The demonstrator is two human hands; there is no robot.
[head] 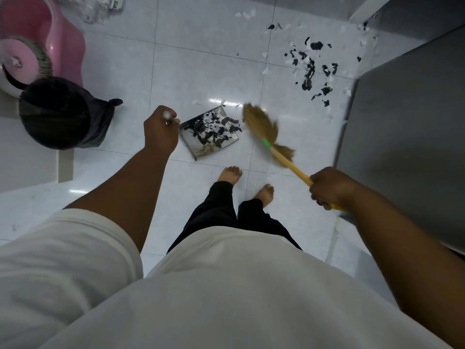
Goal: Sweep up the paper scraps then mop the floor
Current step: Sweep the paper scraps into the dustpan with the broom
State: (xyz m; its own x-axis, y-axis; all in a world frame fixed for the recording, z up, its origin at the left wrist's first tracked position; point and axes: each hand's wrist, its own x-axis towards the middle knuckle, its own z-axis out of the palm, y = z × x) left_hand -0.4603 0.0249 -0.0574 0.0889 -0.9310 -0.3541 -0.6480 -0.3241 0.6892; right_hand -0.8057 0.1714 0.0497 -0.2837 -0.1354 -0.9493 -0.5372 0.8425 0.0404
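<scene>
Left hand [159, 132] over dustpan [193, 144] handle, right hand [329, 187] on motion-blurred broom [261, 127]

floor: glossy white tiles [201, 59] | right: grey cabinet [402, 134] | light: glare patch [216, 100] mid-floor

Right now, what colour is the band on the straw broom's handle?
Green band on the yellow-handled straw broom; head view.

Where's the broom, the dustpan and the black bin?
broom [263, 127], head view, on its straw bristles.
dustpan [201, 149], head view, on a bare patch of its tray.
black bin [100, 127], head view, on its bag-covered side.
</scene>
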